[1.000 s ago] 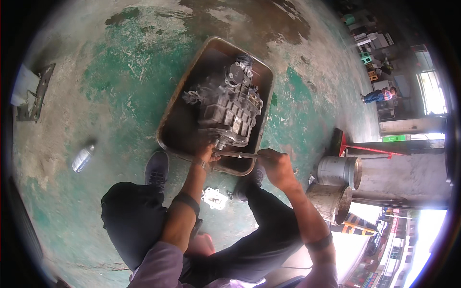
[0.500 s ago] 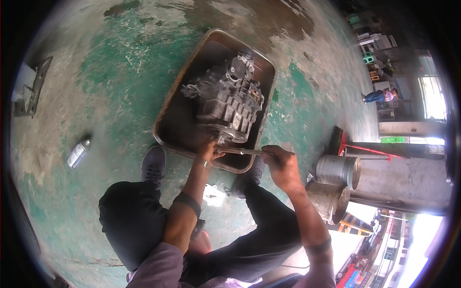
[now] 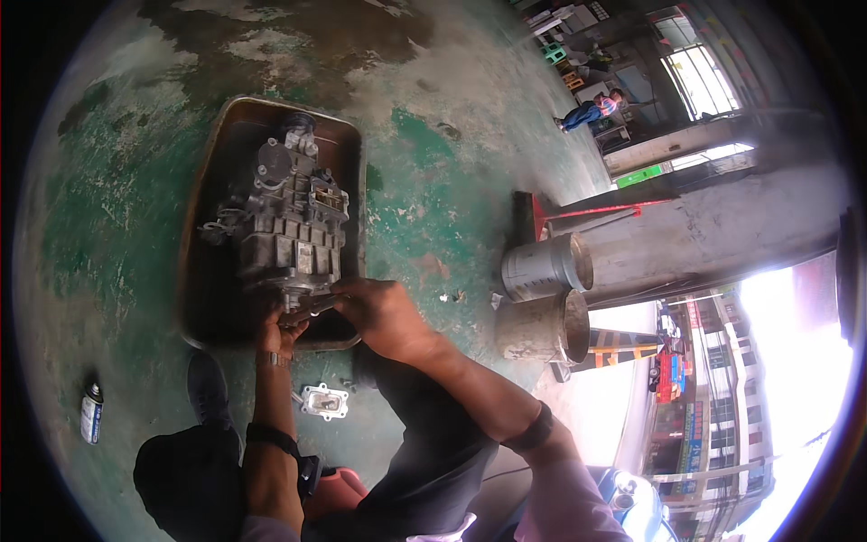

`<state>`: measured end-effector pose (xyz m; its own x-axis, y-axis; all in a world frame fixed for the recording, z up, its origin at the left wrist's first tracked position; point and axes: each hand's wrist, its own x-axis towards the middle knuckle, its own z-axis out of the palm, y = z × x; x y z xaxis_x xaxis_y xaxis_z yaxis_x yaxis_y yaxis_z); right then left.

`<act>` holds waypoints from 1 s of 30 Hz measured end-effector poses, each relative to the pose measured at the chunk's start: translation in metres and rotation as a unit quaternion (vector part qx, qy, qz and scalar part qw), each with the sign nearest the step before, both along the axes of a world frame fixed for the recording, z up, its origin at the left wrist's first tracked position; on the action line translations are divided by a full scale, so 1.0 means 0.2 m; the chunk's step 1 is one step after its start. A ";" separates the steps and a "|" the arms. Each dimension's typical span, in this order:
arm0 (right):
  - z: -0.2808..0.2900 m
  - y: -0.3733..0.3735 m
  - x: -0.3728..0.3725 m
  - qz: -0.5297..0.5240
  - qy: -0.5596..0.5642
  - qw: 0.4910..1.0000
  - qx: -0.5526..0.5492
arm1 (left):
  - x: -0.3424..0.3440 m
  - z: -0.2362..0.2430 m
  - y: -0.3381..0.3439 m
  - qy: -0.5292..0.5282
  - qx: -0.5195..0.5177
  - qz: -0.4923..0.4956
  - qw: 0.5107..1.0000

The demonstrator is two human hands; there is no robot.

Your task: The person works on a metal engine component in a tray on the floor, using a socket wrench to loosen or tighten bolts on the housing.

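A grey ribbed gearbox (image 3: 298, 217) lies in a worn dark metal tray (image 3: 212, 280) on the floor. At its near end, my left hand (image 3: 274, 336) is closed around the head end of a metal wrench (image 3: 316, 309), beside the protruding shaft. My right hand (image 3: 388, 321) grips the other end of the wrench, over the tray's near right corner. The wrench slants up toward the right, close to the gearbox end face. My fingers hide just where its head meets the shaft.
A square metal flange plate (image 3: 323, 402) lies on the floor by my feet. Left stands a spray can (image 3: 91, 415). Two buckets (image 3: 542, 269) and a red-handled tool (image 3: 540, 217) are at right. Between my legs is a red object (image 3: 339, 492); a person (image 3: 596, 110) stands far off.
The view has turned right, so the tray now appears further left. My right hand has swung the wrench's end up toward the gearbox and nearer my left hand, which stays at the shaft.
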<state>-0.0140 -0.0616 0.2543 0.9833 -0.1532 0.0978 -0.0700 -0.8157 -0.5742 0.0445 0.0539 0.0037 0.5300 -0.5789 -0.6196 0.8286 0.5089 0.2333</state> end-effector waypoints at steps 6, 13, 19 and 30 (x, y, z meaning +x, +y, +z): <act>-0.01 0.03 0.02 0.025 -0.011 0.999 0.021 | -0.02 -0.06 0.03 0.007 -0.015 0.022 1.000; 0.00 0.05 0.05 0.001 0.005 0.998 0.066 | 0.01 -0.03 0.03 -0.030 -0.061 0.045 0.997; 0.02 0.08 0.07 0.026 -0.015 0.997 0.069 | 0.02 0.06 0.04 -0.020 -0.061 0.048 0.997; -0.05 -0.08 0.00 -0.034 0.002 0.999 0.023 | -0.01 -0.16 -0.01 0.019 0.002 0.014 1.000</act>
<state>-0.0141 -0.0771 0.2433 0.9710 -0.2234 0.0848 -0.1265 -0.7816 -0.6109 0.0428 0.0509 -0.0276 0.5224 -0.5616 -0.6416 0.8223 0.5308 0.2048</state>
